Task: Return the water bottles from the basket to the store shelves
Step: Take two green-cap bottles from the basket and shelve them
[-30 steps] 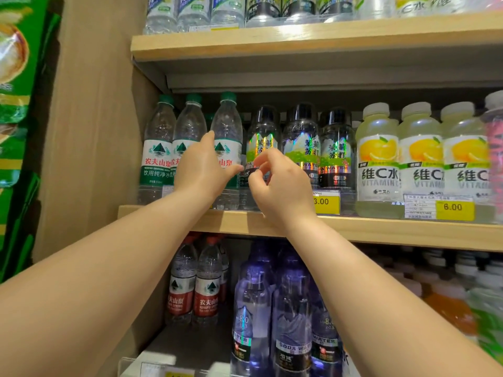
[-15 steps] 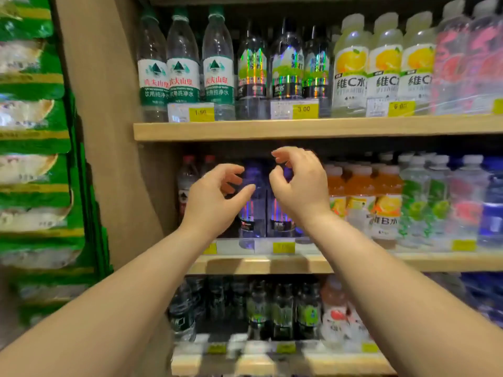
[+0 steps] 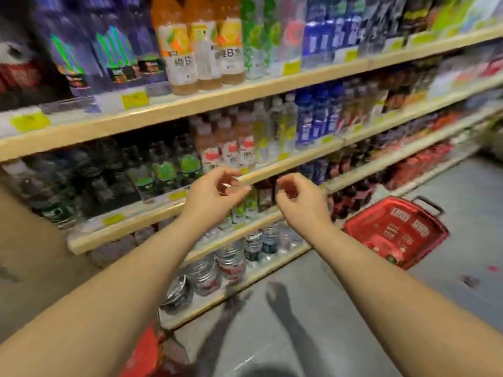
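Note:
Both my hands hang in the air in front of the lower shelves and hold nothing. My left hand has loosely curled fingers, thumb apart. My right hand is beside it, fingers also loosely curled. A red shopping basket stands on the grey floor to the right, below my right hand; the blur hides what lies in it. Clear water bottles stand on the bottom shelf under my hands.
Wooden shelves full of coloured drink bottles run across the view, tilted and blurred. Orange drink bottles stand on the upper shelf. The grey floor spreads out at the right. Something red shows at the bottom edge.
The view has swung down and to the right, from the upper shelf of green-capped water bottles to the lower shelves and the floor. Both hands came away from the bottles and dropped, holding nothing.

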Demonstrator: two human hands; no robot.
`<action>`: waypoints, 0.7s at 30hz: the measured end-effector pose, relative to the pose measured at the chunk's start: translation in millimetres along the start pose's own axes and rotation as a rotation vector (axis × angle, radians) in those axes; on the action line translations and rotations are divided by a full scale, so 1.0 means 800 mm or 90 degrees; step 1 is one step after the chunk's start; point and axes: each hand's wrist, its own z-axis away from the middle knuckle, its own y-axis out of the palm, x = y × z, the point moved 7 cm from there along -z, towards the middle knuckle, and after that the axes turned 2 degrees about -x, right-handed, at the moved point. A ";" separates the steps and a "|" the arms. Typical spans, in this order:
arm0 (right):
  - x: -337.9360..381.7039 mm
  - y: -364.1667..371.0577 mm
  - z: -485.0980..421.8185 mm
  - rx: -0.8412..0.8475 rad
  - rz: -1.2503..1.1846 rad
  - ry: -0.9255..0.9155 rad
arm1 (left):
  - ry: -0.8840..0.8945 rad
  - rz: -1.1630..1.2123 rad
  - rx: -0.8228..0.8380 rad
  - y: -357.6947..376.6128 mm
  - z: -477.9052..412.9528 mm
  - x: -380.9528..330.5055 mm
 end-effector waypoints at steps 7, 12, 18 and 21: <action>-0.213 -0.163 0.038 -0.058 0.038 0.174 | -0.016 0.070 0.158 0.252 0.014 -0.059; -0.341 -0.291 0.036 -0.116 0.074 0.269 | -0.050 0.100 0.232 0.412 0.007 -0.110; -0.460 -0.370 0.007 -0.142 0.064 0.362 | -0.070 0.094 0.296 0.555 -0.033 -0.134; -0.520 -0.388 -0.032 -0.141 0.063 0.394 | -0.079 0.069 0.325 0.622 -0.077 -0.125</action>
